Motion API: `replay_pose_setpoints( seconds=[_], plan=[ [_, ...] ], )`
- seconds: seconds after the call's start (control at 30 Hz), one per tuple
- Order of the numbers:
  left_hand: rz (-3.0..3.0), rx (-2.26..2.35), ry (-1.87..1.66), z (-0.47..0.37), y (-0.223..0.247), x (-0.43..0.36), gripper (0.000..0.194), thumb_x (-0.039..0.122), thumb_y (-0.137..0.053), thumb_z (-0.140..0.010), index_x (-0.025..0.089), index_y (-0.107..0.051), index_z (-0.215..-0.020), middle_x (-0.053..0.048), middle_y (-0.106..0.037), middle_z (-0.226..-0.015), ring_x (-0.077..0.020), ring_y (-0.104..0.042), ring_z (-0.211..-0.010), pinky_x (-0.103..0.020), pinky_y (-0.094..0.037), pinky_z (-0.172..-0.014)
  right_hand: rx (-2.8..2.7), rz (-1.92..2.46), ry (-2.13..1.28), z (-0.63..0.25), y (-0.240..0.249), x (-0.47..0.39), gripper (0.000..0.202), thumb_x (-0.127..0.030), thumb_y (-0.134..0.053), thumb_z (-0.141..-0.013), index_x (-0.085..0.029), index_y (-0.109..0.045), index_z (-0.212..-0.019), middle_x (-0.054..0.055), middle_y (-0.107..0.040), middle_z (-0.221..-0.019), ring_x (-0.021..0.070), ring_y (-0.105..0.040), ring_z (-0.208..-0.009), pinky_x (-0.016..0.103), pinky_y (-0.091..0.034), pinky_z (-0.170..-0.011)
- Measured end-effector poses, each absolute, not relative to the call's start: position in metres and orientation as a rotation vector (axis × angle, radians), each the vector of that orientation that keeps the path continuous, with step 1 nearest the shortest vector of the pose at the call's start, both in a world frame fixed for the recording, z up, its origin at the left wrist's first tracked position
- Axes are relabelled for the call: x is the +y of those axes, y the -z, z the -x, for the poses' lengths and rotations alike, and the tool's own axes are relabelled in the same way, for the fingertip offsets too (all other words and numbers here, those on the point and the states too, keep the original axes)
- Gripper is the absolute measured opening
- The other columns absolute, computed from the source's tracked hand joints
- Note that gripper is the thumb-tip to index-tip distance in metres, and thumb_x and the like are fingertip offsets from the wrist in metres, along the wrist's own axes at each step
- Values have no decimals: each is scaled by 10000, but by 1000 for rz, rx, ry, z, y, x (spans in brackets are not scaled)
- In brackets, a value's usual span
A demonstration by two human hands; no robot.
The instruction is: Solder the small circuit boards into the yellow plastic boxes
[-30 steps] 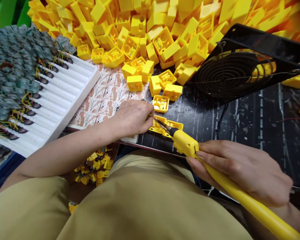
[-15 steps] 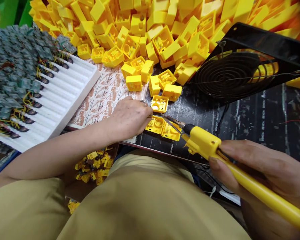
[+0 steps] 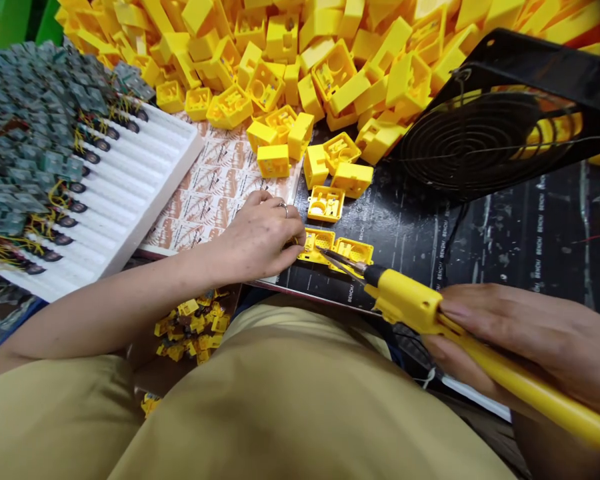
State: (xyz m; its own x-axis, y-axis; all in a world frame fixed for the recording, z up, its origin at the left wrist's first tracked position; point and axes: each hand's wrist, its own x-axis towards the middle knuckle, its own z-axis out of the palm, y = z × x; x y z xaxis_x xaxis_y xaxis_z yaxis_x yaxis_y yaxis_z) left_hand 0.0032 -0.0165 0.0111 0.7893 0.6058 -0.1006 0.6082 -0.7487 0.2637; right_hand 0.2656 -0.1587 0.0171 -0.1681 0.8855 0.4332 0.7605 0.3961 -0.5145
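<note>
My right hand (image 3: 520,340) is wrapped round a yellow soldering iron (image 3: 410,300) with a gun-like body. Its thin metal tip and a second slim rod reach over an opened yellow plastic case (image 3: 353,251), whose two halves lie side by side with their insides up. At the left half, my left hand (image 3: 267,233), a ring on one finger, pinches the case's left edge; its fingertips are partly hidden. Just behind this case sits another open yellow case (image 3: 326,203).
A large heap of yellow cases (image 3: 280,40) fills the back. On the right leans a black fan (image 3: 460,153) with a wire grille. At left, a white foam tray (image 3: 145,173) bears many grey-green parts with wires. Below the table edge lie more yellow pieces (image 3: 193,330).
The iron's tip now points into the left half of the case, further from the fingers. The opened case sits slightly further right in view, with its right half less tilted.
</note>
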Motion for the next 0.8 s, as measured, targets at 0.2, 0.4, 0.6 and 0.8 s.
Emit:
replay_pose_setpoints(
  seconds=[0.2, 0.4, 0.6, 0.8],
  plan=[
    [-2738, 934, 8, -4, -9, -19, 230, 245, -471, -860, 173, -676, -783, -56, -722, -884, -217, -599, -875, -402, -362, -895, -2142, 1221, -276, -268, -14, -146, 149, -399, -681, -859, -257, -634, -867, 15, -695, -767, 137, -682, -678, 251, -600, -630],
    [-2790, 923, 15, -6, -9, -19, 265, 246, -445, -869, 161, -670, -760, -59, -712, -858, -227, -595, -850, -407, -377, -849, -2281, 905, -210, -261, -19, -125, 86, -192, -682, -862, -188, -598, -879, 12, -699, -746, 88, -668, -695, 215, -593, -695],
    [-2795, 899, 15, -5, -10, -17, 249, 250, -458, -864, 172, -669, -756, -50, -713, -864, -225, -591, -849, -409, -372, -842, -2341, 839, -219, -263, -28, -120, 140, -172, -711, -842, -177, -588, -907, 2, -699, -769, 74, -659, -721, 205, -577, -708],
    [-2799, 868, 41, -5, -9, -15, 242, 255, -468, -875, 183, -671, -766, -45, -715, -891, -223, -591, -882, -402, -369, -862, -2363, 907, -217, -259, -34, -120, 159, -171, -719, -835, -182, -579, -910, 0, -698, -749, 85, -660, -699, 223, -572, -676]
  ],
)
